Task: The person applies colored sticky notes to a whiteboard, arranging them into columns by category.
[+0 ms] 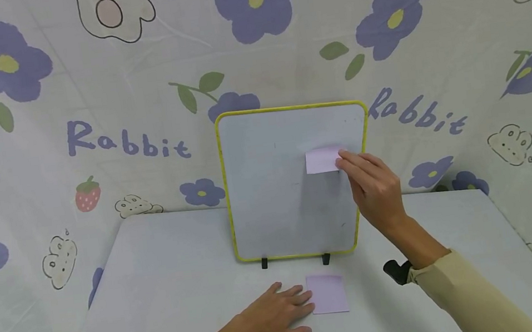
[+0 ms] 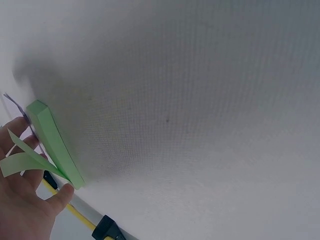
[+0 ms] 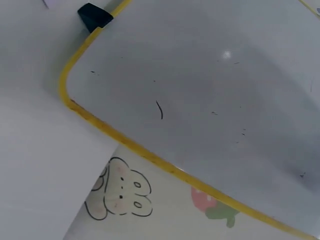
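Note:
My right hand point(image 1: 374, 185) pinches the right edge of a lilac sticky note point(image 1: 321, 160) at the upper right part of the whiteboard point(image 1: 270, 199). Lying on the table in front of the board is a sticky note pad point(image 1: 328, 294) with a lilac top sheet. Spread fingers of my left hand point(image 1: 278, 316) touch that pad's left edge. Seen from the left wrist, the pad point(image 2: 55, 145) has green sides and loose green strips point(image 2: 25, 162) curling out near the left thumb. The right hand is outside the right wrist view, which shows the yellow-framed board point(image 3: 190, 90) with small dark marks.
Black feet point(image 1: 326, 259) support the board on the white table point(image 1: 176, 290). Behind it hangs a cloth point(image 1: 135, 93) printed with flowers and rabbits. A black device point(image 1: 398, 272) sits at the right wrist.

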`<action>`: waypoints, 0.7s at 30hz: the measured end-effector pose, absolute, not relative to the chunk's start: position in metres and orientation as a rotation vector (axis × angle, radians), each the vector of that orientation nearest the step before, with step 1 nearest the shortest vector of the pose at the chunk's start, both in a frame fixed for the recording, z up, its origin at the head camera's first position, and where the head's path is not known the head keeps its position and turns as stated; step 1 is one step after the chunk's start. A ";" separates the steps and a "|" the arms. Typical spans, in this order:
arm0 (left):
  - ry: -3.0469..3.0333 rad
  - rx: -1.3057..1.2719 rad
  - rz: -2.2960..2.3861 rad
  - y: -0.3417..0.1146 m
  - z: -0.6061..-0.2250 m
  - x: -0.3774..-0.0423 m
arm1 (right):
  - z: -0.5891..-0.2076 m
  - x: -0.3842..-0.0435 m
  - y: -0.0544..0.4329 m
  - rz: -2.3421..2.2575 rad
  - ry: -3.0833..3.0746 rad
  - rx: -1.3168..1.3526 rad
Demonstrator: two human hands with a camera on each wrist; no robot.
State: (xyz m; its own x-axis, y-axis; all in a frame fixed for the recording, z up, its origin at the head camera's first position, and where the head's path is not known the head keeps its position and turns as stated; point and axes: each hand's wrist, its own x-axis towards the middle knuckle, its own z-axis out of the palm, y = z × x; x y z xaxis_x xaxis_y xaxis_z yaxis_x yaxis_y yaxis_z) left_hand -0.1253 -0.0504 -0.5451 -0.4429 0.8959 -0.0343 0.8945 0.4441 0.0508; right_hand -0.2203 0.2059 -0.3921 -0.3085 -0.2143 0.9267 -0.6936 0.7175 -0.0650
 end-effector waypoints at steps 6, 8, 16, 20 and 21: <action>2.612 1.620 0.054 -0.051 -0.545 -0.126 | -0.399 -0.222 0.208 0.529 -1.917 0.719; 2.607 1.615 0.057 -0.051 -0.545 -0.126 | -0.401 -0.222 0.209 0.520 -1.942 0.720; 2.599 1.596 0.073 -0.051 -0.544 -0.125 | -0.407 -0.223 0.211 0.501 -2.025 0.700; 2.579 1.567 0.104 -0.049 -0.540 -0.126 | -0.409 -0.224 0.213 0.506 -2.040 0.697; 2.573 1.558 0.114 -0.048 -0.539 -0.126 | -0.409 -0.224 0.213 0.509 -2.040 0.698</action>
State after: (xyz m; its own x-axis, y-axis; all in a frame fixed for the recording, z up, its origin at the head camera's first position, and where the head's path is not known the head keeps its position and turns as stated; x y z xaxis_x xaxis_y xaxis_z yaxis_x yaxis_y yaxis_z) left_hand -0.1257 -0.0480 -0.5390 -0.4578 0.8861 -0.0725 0.8761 0.4635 0.1323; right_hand -0.2245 0.2130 -0.4093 -0.4420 -0.2811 0.8518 -0.6483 0.7564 -0.0868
